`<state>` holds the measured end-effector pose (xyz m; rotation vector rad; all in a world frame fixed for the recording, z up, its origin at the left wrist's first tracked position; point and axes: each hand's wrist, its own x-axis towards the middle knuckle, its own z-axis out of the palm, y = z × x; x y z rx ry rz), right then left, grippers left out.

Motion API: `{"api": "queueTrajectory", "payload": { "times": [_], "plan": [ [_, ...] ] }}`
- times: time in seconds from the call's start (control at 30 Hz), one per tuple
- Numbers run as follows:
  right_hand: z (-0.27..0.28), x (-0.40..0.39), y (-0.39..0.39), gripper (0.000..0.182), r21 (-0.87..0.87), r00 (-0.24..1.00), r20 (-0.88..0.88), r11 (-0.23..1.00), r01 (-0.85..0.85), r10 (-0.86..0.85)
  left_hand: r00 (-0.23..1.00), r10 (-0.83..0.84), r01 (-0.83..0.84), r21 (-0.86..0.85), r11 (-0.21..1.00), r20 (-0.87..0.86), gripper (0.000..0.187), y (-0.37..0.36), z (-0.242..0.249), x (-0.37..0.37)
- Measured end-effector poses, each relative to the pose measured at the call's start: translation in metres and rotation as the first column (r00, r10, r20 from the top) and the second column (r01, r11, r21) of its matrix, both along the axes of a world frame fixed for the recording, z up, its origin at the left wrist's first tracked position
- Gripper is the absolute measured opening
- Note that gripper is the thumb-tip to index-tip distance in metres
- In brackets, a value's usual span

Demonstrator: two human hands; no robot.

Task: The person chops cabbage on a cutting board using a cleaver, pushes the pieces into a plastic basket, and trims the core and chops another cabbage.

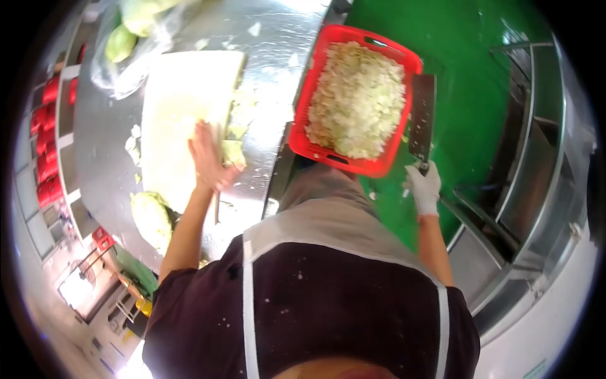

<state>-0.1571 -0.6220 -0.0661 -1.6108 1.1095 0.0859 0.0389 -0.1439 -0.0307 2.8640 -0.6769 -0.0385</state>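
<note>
My bare left hand [210, 161] lies with its fingers stretched out over the right edge of a pale cutting board [183, 82]. Beside its thumb is a light green piece of cabbage leaf [233, 153]. In its white glove, my right hand [425, 187] grips the handle of a cleaver [422, 114], whose broad dark blade points away from me over the green floor. Between the two hands, a red plastic basket [374, 168] is full of chopped cabbage [356, 98]. A larger chunk of cabbage [151, 219] sits at the board's near left.
The board rests on a steel table [271, 44] strewn with cabbage scraps. At its far left stands a clear plastic bag [126, 79] with whole cabbages [121, 43]. Metal racks [530, 183] line the right side. Red containers [47, 161] fill shelves at far left.
</note>
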Motion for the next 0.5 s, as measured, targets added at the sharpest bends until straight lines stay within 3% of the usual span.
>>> {"api": "queueTrajectory", "payload": {
  "times": [0.03,0.07,0.17,0.27,0.37,0.5],
  "plan": [
    [-0.002,-0.003,0.001,0.024,0.008,1.0,-0.009,1.0,-0.002,0.002,0.994,-0.106,0.098,0.166,0.981,0.038,0.126,0.0,0.005,-0.012],
    [-0.005,-0.003,0.003,0.023,0.032,1.0,0.003,0.999,-0.001,0.001,0.998,-0.05,0.055,0.211,0.976,-0.027,0.126,-0.004,0.004,-0.014],
    [-0.009,0.002,0.006,0.023,0.067,0.999,0.038,0.998,-0.001,-0.002,0.995,-0.078,0.067,0.157,0.985,0.068,0.105,-0.039,0.004,-0.002],
    [-0.006,0.007,0.014,0.023,0.089,0.997,0.077,0.996,0.003,-0.01,0.993,-0.068,0.045,0.216,0.975,0.098,0.094,-0.078,-0.002,0.016],
    [0.005,0.014,0.02,0.024,0.112,0.993,0.121,0.994,-0.01,-0.003,0.998,-0.068,0.067,0.299,0.952,-0.006,0.091,-0.121,0.015,0.031],
    [0.003,0.009,0.022,0.025,0.071,0.993,0.111,0.996,-0.052,0.044,0.995,-0.082,0.079,0.063,0.995,0.055,0.096,-0.17,-0.011,0.057]
  ]
}}
